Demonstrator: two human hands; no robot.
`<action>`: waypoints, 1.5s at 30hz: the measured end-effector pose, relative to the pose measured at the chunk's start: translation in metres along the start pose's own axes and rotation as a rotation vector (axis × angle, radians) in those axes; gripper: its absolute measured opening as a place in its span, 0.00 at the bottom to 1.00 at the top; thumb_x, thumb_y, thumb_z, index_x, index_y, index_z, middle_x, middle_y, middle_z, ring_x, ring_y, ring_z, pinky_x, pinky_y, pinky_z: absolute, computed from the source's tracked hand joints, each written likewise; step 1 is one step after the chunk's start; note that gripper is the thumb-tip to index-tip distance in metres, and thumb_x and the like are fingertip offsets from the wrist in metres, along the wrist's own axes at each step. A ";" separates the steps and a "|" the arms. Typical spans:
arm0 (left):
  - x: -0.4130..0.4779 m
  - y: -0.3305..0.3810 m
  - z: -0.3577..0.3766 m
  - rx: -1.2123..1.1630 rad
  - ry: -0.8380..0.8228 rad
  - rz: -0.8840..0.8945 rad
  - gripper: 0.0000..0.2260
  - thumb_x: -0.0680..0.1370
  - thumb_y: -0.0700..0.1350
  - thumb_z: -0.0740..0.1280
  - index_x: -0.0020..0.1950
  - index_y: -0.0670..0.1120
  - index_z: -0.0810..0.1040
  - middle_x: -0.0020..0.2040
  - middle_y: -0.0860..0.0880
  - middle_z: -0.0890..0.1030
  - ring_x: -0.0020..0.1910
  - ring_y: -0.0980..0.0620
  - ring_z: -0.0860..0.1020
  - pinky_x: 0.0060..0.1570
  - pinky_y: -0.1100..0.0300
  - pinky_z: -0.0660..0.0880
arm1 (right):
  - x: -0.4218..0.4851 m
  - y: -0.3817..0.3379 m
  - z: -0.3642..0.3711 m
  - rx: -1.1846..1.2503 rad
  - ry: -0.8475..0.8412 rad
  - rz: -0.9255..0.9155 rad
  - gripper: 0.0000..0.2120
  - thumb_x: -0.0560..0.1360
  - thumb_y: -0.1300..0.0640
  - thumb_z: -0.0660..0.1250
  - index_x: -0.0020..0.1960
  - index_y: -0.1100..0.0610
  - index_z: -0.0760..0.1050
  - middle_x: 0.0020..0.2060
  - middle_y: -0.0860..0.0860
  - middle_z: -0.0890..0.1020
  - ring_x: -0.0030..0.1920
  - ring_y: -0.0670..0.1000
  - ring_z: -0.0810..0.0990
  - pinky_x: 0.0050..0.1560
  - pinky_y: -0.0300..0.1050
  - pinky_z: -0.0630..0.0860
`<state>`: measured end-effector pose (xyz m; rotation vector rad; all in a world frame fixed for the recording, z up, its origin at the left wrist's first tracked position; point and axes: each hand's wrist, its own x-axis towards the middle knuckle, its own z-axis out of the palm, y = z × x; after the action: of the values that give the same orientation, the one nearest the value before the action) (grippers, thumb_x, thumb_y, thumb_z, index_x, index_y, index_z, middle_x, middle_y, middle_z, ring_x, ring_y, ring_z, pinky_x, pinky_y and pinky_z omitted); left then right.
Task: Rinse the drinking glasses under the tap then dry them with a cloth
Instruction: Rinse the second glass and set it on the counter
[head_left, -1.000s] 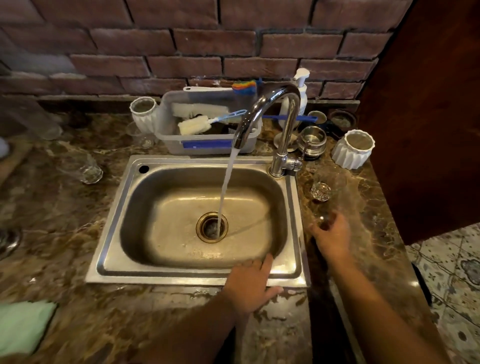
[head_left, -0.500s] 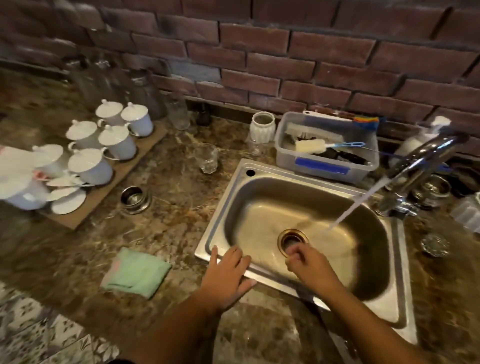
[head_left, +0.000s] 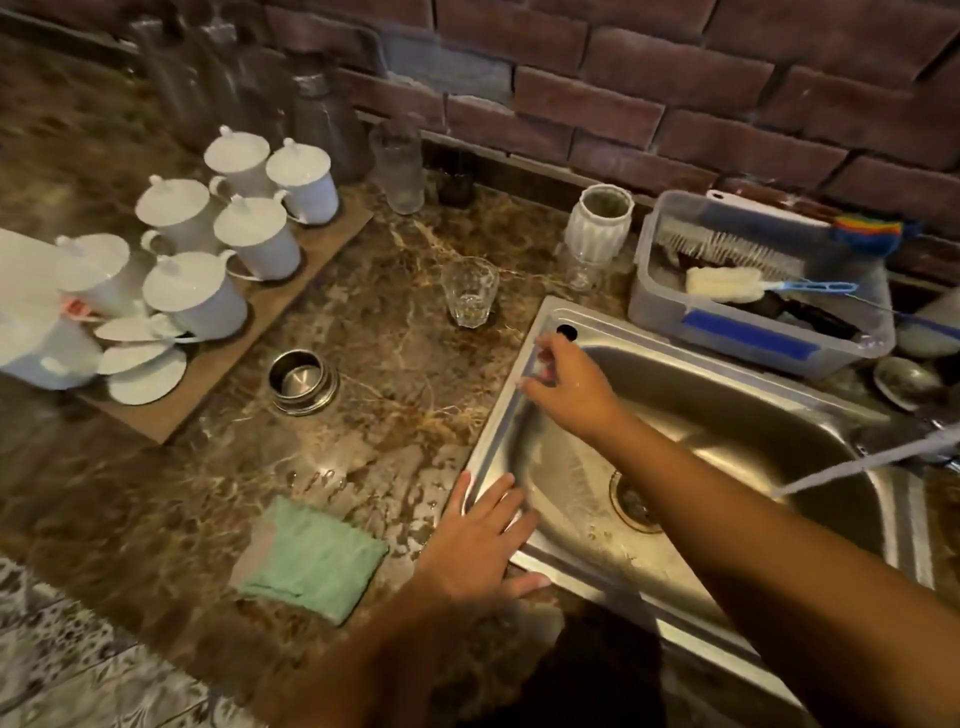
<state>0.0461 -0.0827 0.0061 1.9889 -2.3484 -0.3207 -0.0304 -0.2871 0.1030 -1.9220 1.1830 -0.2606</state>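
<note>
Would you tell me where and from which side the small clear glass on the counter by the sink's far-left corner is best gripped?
Probably wrap the fingers round the side wall of the glass, about mid-height, coming from the sink side, where the right hand is nearest. It stands upright, mouth up, with bare counter on that side, and its wall narrows toward the base.

two bare arms, uncovered to the frame's edge; the left forearm (head_left: 363, 649) ends in the left hand (head_left: 483, 540), its fingers (head_left: 498, 506) with short trimmed nails; the right forearm (head_left: 753, 519) is longer in view; the right hand (head_left: 571, 387) is slightly motion-blurred, with wet glints.
</note>
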 end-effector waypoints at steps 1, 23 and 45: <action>0.001 0.000 0.002 -0.008 -0.008 -0.009 0.32 0.75 0.72 0.60 0.69 0.52 0.77 0.71 0.48 0.77 0.76 0.46 0.69 0.76 0.35 0.51 | 0.017 -0.002 0.002 0.016 0.017 -0.008 0.30 0.74 0.55 0.74 0.72 0.58 0.67 0.59 0.53 0.76 0.57 0.50 0.76 0.64 0.53 0.75; 0.003 -0.008 0.019 -0.102 -0.017 0.030 0.33 0.79 0.72 0.54 0.72 0.50 0.73 0.77 0.45 0.70 0.81 0.44 0.58 0.77 0.35 0.44 | 0.140 -0.013 0.064 0.397 0.095 -0.094 0.38 0.70 0.56 0.79 0.72 0.53 0.62 0.66 0.50 0.72 0.65 0.52 0.73 0.59 0.42 0.70; 0.029 0.077 0.004 0.054 -0.180 -0.047 0.38 0.75 0.77 0.43 0.62 0.51 0.77 0.60 0.48 0.81 0.65 0.45 0.75 0.74 0.32 0.51 | -0.173 0.110 -0.073 0.392 0.302 0.189 0.36 0.65 0.55 0.81 0.66 0.44 0.66 0.57 0.44 0.78 0.57 0.48 0.78 0.52 0.41 0.78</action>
<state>-0.0347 -0.0990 0.0134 2.1254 -2.4417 -0.4614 -0.2334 -0.2088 0.1078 -1.4534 1.3823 -0.6478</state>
